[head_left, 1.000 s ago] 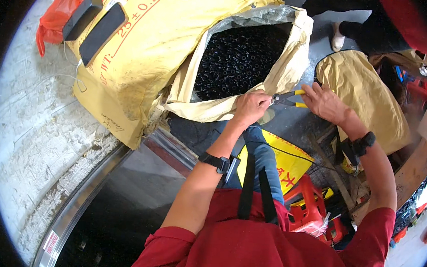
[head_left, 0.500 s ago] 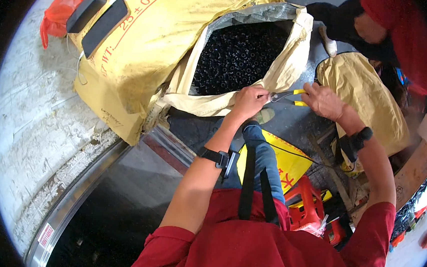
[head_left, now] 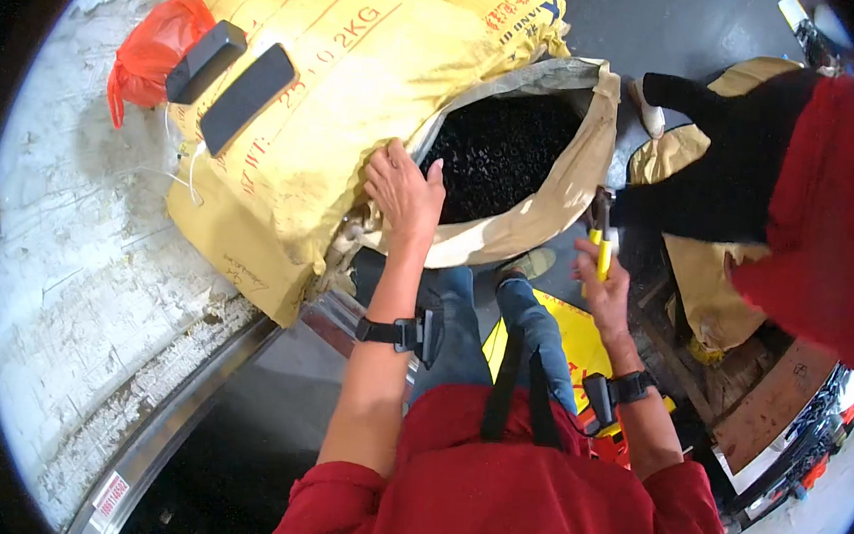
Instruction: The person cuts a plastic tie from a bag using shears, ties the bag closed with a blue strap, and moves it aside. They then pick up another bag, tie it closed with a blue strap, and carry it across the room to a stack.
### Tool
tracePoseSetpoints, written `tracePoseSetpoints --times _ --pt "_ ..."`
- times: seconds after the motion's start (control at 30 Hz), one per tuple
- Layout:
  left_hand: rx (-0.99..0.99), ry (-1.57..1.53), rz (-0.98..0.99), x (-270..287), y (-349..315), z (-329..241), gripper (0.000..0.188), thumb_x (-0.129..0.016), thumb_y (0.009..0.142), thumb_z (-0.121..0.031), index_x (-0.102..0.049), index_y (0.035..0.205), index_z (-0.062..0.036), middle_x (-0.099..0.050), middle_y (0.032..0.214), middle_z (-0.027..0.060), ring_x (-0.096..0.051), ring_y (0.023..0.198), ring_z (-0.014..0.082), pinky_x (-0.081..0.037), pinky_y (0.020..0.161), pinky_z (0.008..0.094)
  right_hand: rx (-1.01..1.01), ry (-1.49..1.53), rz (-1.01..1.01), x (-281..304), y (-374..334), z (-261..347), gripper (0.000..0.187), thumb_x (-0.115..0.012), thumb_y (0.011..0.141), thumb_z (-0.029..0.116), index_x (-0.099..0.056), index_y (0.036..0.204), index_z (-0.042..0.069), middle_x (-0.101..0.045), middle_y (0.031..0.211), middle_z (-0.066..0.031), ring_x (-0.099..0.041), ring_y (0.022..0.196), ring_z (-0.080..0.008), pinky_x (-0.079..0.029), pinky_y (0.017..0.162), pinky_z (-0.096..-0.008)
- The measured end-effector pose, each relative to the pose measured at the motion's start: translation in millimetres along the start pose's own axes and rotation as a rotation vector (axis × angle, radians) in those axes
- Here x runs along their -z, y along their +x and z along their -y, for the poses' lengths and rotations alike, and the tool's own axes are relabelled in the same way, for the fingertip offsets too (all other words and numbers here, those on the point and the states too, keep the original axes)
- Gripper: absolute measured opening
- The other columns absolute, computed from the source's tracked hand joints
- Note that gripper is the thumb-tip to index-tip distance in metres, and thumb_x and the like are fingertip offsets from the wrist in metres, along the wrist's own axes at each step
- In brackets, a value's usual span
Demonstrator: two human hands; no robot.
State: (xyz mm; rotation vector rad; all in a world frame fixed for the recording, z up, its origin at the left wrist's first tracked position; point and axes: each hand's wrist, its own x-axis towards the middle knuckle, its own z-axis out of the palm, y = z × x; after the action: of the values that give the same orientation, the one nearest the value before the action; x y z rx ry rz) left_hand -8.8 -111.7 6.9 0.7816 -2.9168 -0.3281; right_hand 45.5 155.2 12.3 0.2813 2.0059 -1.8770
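Note:
In front of me stands an open pale bag [head_left: 557, 192], holding many small black ring-shaped parts [head_left: 500, 162]. My left hand [head_left: 408, 193] is at the bag's left rim, its fingers curled over the edge beside the yellow sack [head_left: 331, 89] and its thumb toward the opening. My right hand [head_left: 606, 289] is closed round pliers with yellow handles [head_left: 604, 256], held upright just off the bag's right side. The pliers' dark jaws point away from me; whether anything sits between them I cannot make out.
On the yellow sack lie a dark phone [head_left: 246, 100], a black box [head_left: 205, 61] and an orange plastic bag [head_left: 169, 41]. A person in a red top [head_left: 832, 219] stands close on the right, near a crumpled tan sack [head_left: 711, 289]. A metal-edged panel [head_left: 166, 397] lies lower left.
My hands have parted: the left went left to the bag's rim, while the right drew back with the pliers, now upright. The person at right has come further into view.

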Motion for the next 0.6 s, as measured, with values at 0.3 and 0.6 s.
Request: tracePoseSetpoints --times 0.3,0.6 --pt "-0.398 -0.092 0.379 14 9 15 0.029 -0.051 0.074 0.0 -0.046 0.103 0.0004 -0.054 0.094 0.0161 -0.056 0.079 0.0332 -0.047 0.068 0.0385 -0.238 0.249 -0.067 -114 66 7 0.03 -0.056 0.085 0.029 -0.06 0.096 0.002 -0.055 0.072 -0.0008 -0.05 0.057 -0.0079 -0.042 0.048 -0.0216" --pt "-0.706 -0.496 0.649 -6 6 52 0.023 -0.056 0.075 -0.015 -0.063 0.096 -0.0106 -0.053 0.085 0.0091 -0.052 0.084 0.0266 -0.043 0.076 0.0382 -0.208 0.219 -0.451 -166 133 -27 0.019 -0.066 0.075 0.014 -0.06 0.081 -0.002 -0.06 0.074 -0.0044 -0.052 0.061 -0.0106 -0.042 0.057 -0.0252"
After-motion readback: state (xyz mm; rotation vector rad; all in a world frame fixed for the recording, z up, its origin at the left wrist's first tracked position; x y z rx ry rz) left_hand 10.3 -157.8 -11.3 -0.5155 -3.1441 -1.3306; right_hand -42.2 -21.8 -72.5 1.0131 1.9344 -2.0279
